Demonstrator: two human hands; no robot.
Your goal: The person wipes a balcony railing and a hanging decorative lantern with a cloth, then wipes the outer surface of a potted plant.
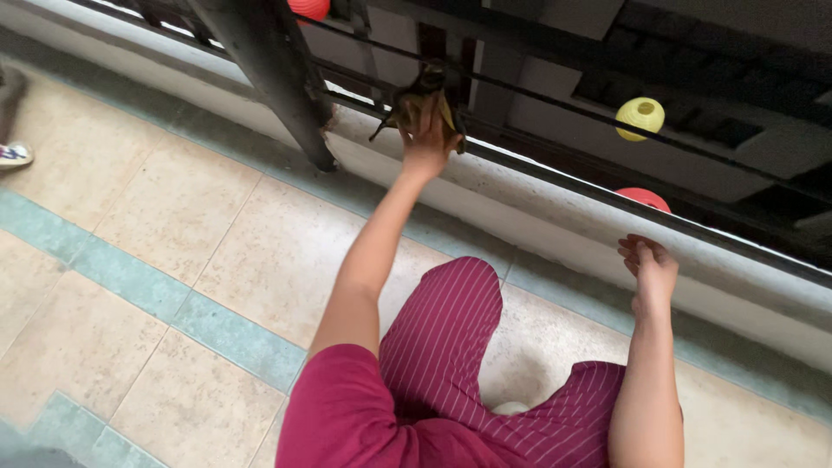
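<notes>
My left hand (427,130) reaches up and forward, pressing a crumpled yellowish-brown cloth (422,91) against the dark metal railing bars (472,82). My right hand (648,269) rests with curled fingers on the edge of the low grey concrete ledge (537,186) under the railing and holds nothing. I am in a maroon shirt and maroon striped trousers, one knee (459,295) bent toward the ledge.
A thick dark post (277,78) stands on the ledge at the left of the cloth. Beyond the railing hang round lanterns: yellow (640,117), red (643,198), red (308,8). Beige and green floor tiles (173,260) spread left. Another person's shoe (14,156) is far left.
</notes>
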